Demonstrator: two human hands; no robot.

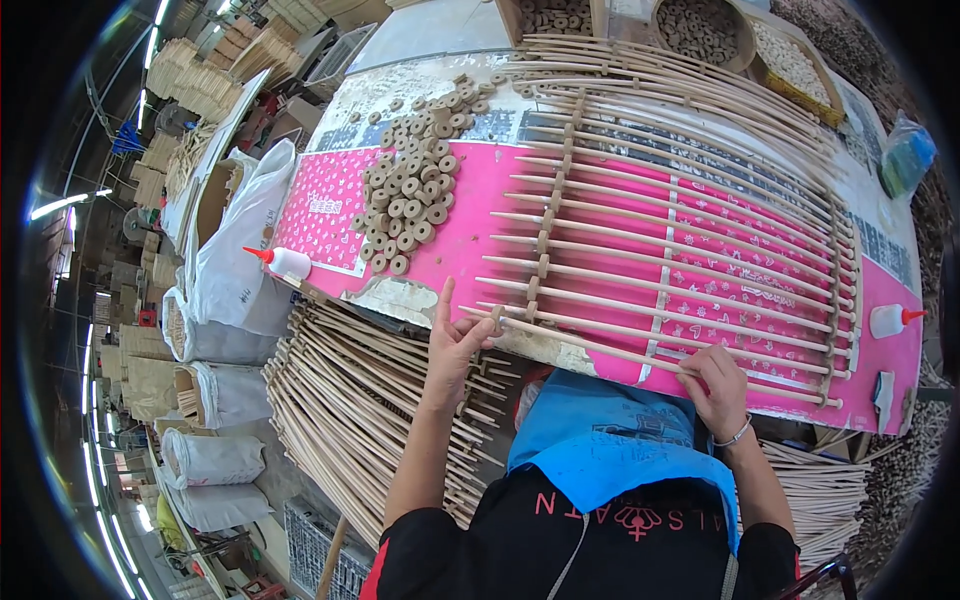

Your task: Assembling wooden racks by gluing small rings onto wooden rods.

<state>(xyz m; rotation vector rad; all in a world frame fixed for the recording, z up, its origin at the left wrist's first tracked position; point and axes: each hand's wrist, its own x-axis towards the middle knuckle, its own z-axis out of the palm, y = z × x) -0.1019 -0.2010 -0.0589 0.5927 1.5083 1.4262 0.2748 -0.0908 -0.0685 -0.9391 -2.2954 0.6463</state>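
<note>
My left hand (458, 345) is closed at the near edge of the table, its index finger stretched out. Its thumb and other fingers pinch a small wooden ring (497, 314) at the tapered end of the nearest wooden rod (600, 347). Farther right along that rod, my right hand (716, 384) pinches it between thumb and fingers. Beyond my hands lie several parallel rods (640, 240), joined near each end by a row of wooden rings (545, 235). A heap of loose wooden rings (410, 195) lies left of the rods.
A white glue bottle with a red tip (290, 262) stands at the table's left edge; another glue bottle (890, 320) lies at the right. Bundled rods (350, 400) hang below the table on the left. A round basket of rings (700, 30) stands at the back.
</note>
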